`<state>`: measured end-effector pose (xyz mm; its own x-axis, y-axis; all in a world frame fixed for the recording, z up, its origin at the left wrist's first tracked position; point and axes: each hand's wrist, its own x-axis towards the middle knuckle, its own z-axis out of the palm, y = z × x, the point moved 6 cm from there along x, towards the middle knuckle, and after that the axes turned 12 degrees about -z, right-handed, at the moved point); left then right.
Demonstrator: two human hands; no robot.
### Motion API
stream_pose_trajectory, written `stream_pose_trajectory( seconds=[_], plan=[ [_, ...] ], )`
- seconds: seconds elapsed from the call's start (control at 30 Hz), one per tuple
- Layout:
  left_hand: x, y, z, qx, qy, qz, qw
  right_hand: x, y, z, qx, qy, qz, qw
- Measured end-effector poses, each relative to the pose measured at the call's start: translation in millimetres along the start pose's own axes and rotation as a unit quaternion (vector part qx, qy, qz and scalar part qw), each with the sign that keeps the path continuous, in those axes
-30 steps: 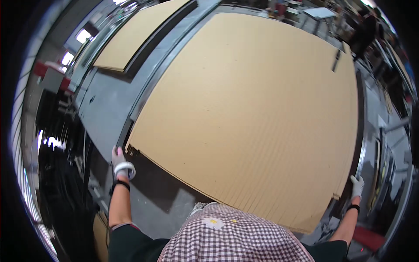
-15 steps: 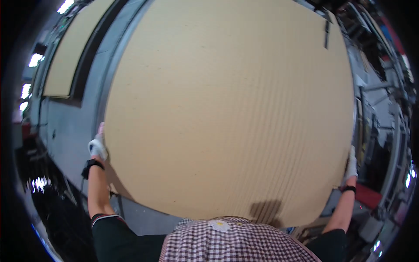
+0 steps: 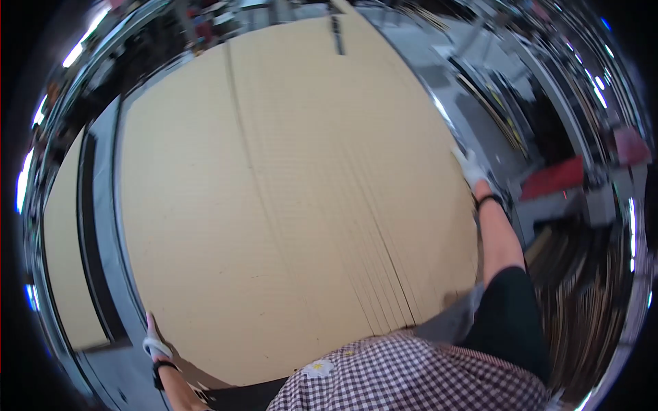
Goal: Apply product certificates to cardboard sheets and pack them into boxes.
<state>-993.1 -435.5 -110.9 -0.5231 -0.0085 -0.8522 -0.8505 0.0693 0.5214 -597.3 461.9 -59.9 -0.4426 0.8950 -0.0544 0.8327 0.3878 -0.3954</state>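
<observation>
In the head view, across the centre, a broad cardboard sheet. Probably light and fairly stiff, yet likely to flex mid-span and crease along its length. Best held by opposite edges: at eight o'clock, with left hand there; toward half past two, with right hand, fingers outstretched. Can't tell about pinching in either.

Nowhere in the view before me can I make out any readable text, label, brand, number or sign.
</observation>
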Motion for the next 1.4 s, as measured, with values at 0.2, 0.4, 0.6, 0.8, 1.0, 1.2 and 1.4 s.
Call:
stream_pose_trajectory(
  seconds=[0.2, 0.4, 0.6, 0.8, 1.0, 1.2, 1.4],
  plan=[
    [2, 36, -59, 0.32, 0.359, 0.256, 0.839, -8, -47, -11, -0.206, 0.144, -0.238, 0.938],
    [-177, -13, 101, 0.13, 0.354, 0.435, 0.818, -65, -23, 21, -0.214, 0.089, -0.241, 0.943],
    [-269, -126, 265, 0.187, 0.037, 0.617, 0.764, -183, -175, 15, -0.244, -0.109, -0.538, 0.8],
    [-429, -212, 493, 0.364, -0.21, 0.659, 0.624, -378, -156, 57, 0.312, -0.209, -0.704, 0.603],
    [-404, -282, 498, 0.373, -0.282, 0.432, 0.772, -439, -91, 61, 0.299, -0.486, -0.571, 0.59],
    [-307, -372, 341, -0.005, -0.149, 0.235, 0.961, -436, 60, 142, 0.241, -0.613, -0.197, 0.726],
    [-143, -650, 164, 0.167, 0.151, -0.062, 0.972, -423, 235, 191, -0.243, -0.599, -0.311, 0.697]
  ],
)
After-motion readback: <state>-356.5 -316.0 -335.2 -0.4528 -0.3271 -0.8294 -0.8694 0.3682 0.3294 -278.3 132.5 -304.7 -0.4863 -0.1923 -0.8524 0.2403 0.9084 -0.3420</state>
